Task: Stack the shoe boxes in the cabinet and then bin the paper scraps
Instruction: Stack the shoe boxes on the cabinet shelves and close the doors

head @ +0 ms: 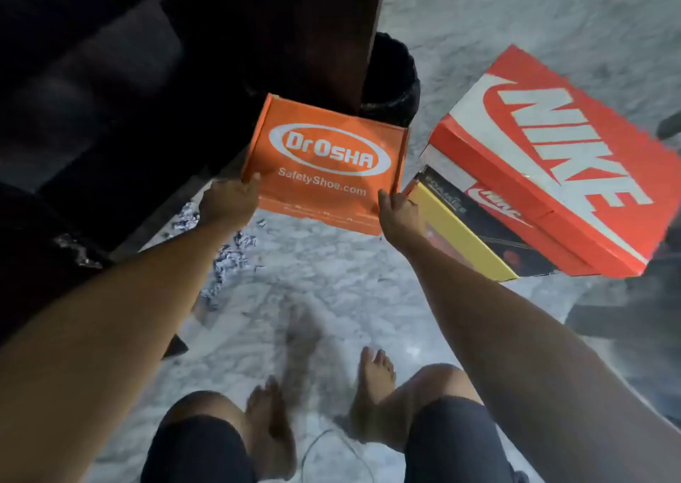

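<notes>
Item 1, at 10 o'clock: dark cabinet (154, 77), its interior in shadow; contents cannot be told.

Item 2, at 8 o'clock from the held box: paper scraps (228, 254), crumpled, loose on the pale marbled floor (331, 280) along the cabinet's foot. Not yet binned.

Item 3: left hand (230, 199), closed on the near left corner of the orange box, thumb lying on the lid.

Item 4, centre: orange box (326, 162), lid shut, marked "DrOsha SafetyShoe.com", held clear of the floor between both hands, its far edge at the cabinet's front edge. Contents not visible.

Item 5, at 12 o'clock from the box: black bin (392, 77), partly behind the cabinet's side panel; whether anything lies in it cannot be told.

Item 6: right hand (400, 210), closed on the near right corner of the same box.

Item 7, at 3 o'clock: red Nike box (545, 158), lid shut, tilted atop a black and yellow box (475, 239); both wait on the floor.

Step in hand, by judgement: stacking, first box being carried in. Next move calls for swinging the box toward 10 o'clock, level, onto a shelf, then fetching the two remaining; scraps last.
</notes>
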